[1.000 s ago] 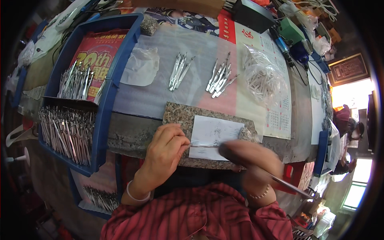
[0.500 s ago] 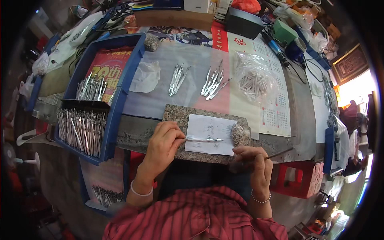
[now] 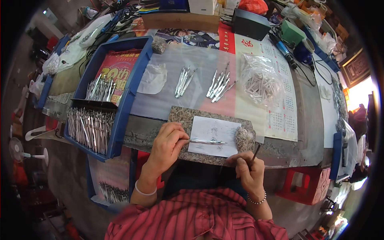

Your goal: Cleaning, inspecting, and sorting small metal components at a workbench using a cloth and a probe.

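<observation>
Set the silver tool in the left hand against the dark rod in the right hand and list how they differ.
Colour: the silver tool is bright metal; the dark rod is dull and dark.
Pose: the silver tool extends sideways over the white paper; the dark rod slants up from the right hand.
Shared: both look slender, and each is held in one hand, the silver tool by the left hand.
</observation>
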